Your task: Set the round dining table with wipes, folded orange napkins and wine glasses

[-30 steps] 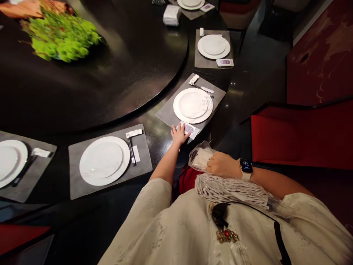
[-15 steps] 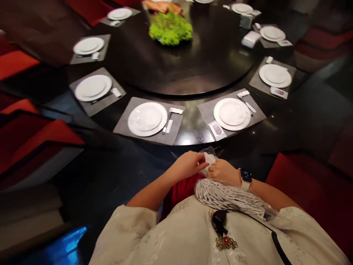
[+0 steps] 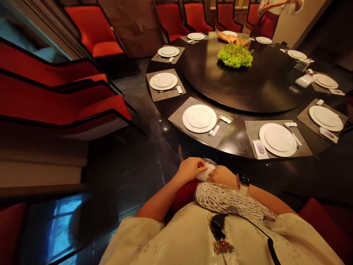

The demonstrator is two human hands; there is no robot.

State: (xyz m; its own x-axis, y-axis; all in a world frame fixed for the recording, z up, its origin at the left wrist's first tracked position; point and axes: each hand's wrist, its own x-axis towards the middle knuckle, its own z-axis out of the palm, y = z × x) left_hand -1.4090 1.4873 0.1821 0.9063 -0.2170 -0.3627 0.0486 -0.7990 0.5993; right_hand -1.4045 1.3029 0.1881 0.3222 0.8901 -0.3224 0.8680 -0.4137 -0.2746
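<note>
My left hand (image 3: 191, 168) is at my waist, thumb and fingers pinched at the edge of a clear plastic bag (image 3: 207, 170) with something white inside. From the other side, my right hand (image 3: 223, 176) closes on the same bag with curled fingers; its wrist wears a watch (image 3: 243, 180). A larger clear bag packed with slim white paper-wrapped sticks (image 3: 228, 200) rests against my front, under my right forearm. What exactly the small bag holds is partly hidden by my fingers.
A round dark table (image 3: 231, 146) with a turntable (image 3: 220, 86) stands ahead, set with plates (image 3: 199, 118) on grey placemats (image 3: 180, 117). Green decoration (image 3: 235, 56) sits on the turntable. Red chairs (image 3: 106, 106) line the left and back. Another person (image 3: 271, 16) stands at the far right.
My view has swung left and up, so the table sits further right and more chairs and another person appear. Both hands stay at the small bag.
</note>
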